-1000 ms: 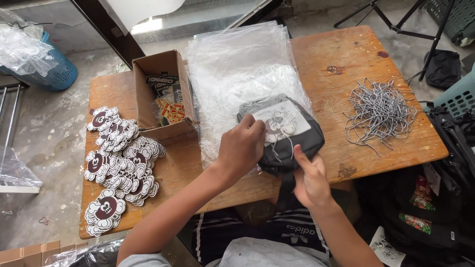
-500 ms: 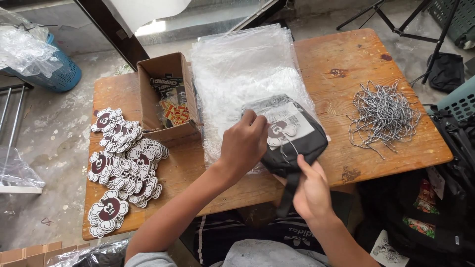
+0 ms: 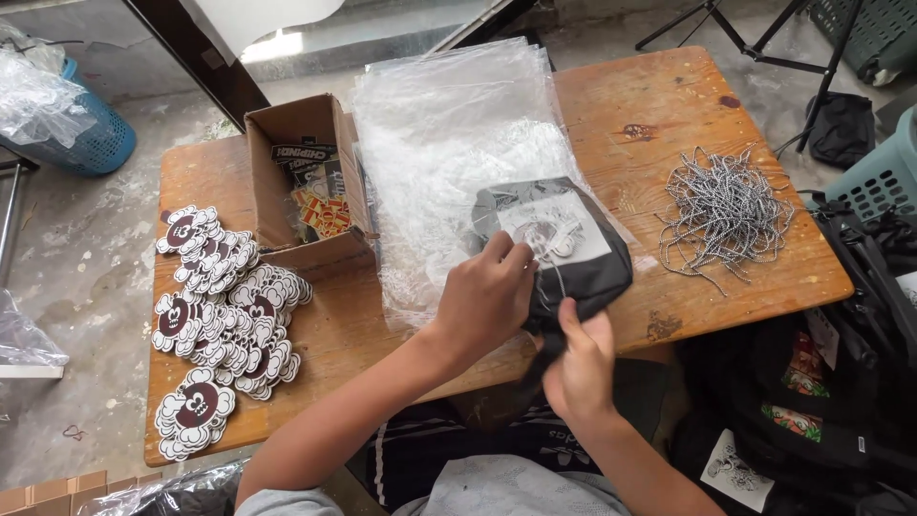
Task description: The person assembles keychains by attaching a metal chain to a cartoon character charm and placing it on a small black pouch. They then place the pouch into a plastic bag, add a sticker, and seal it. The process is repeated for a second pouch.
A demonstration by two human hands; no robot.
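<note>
A folded black garment [image 3: 583, 263] with a white printed patch lies on a stack of clear plastic bags [image 3: 449, 153] on the wooden table [image 3: 669, 105]. My left hand [image 3: 487, 296] presses on the garment's near-left part, fingers curled over its edge. My right hand [image 3: 578, 368] pinches the garment's lower edge at the table's front edge, where the dark fabric hangs down.
An open cardboard box [image 3: 306, 182] with printed cards stands left of the bags. Several cloud-shaped brown-and-white stickers [image 3: 224, 315] spread at the table's left. A heap of speckled cords [image 3: 726, 210] lies at the right. A blue basket [image 3: 81, 134] sits on the floor, dark bags [image 3: 812, 401] at lower right.
My right hand has moved up and left to the garment's lower edge and taken hold of it. My left hand stays on the garment, shifted slightly toward me.
</note>
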